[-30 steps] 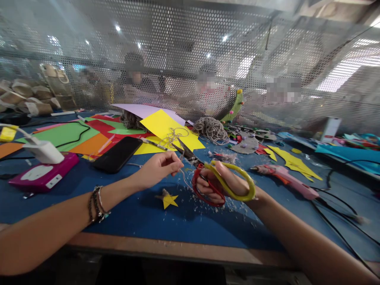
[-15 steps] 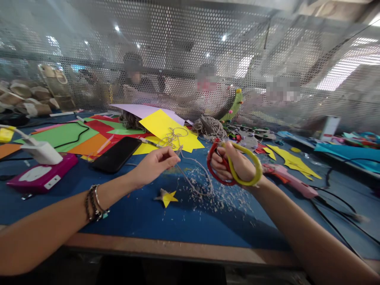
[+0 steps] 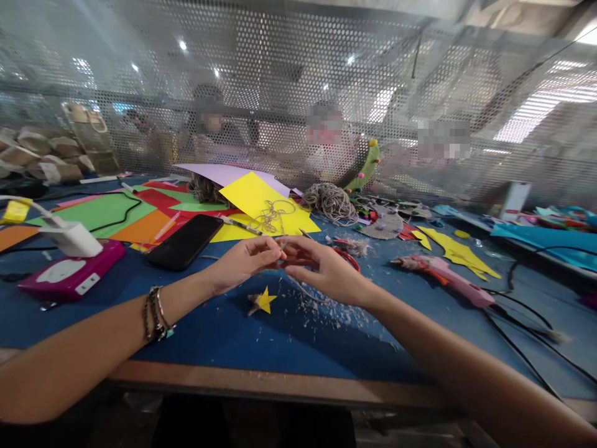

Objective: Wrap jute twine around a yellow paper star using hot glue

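Found left hand (image 3: 247, 262) raised over the blue table (image 3: 224, 336), thumb and forefinger pinched together on a thin twine strand (image 3: 303, 290). Noted right hand (image 3: 326, 269) meeting it fingertip to fingertip at the strand's upper end; cannot tell whether clamped. Traced the strand drooping beneath both hands to the tabletop, near a small yellow star (image 3: 265, 301). Logged red-handled scissors (image 3: 349, 255) lying just behind the right hand, pink glue gun (image 3: 450, 281) further right.

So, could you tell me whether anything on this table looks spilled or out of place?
Yes: fibre clippings are scattered over the blue mat under the left hand and right hand, which pinch a twine strand, around the yellow star. The pink glue gun lies on its side with fuzz on its nozzle.
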Demonstrator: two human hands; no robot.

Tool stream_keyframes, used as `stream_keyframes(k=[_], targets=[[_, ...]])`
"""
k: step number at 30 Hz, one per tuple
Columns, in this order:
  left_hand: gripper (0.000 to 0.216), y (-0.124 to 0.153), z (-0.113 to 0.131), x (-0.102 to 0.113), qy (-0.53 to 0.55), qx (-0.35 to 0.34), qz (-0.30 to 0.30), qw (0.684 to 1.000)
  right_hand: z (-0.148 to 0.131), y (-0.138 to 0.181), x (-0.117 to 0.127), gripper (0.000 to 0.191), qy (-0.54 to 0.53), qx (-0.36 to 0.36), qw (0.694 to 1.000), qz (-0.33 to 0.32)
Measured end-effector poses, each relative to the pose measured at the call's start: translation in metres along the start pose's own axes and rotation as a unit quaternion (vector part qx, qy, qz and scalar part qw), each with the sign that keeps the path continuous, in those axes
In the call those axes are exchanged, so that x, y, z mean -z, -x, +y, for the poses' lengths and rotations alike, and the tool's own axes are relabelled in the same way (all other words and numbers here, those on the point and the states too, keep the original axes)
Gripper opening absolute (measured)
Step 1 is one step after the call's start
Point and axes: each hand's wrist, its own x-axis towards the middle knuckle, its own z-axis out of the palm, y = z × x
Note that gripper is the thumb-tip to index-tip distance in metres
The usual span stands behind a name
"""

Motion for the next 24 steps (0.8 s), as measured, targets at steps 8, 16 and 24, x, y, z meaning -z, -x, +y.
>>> stream_keyframes(k=[8,16,24], targets=[[0.023,-0.002,0.003,0.008,-0.154,0.005,0.021,0.988,0.008,-0.007,0.002,0.021,-0.007,-0.039,0.999,0.037],[0.032,-0.011,0.001,0.059,-0.432,-0.001,0.147,0.89,0.02,0.001,0.017,0.017,0.009,-0.063,0.997,0.041],[0.03,-0.002,0.007,0.019,-0.42,-0.067,-0.006,0.905,0.011,0.008,0.009,0.011,-0.027,-0.022,0.997,-0.064]])
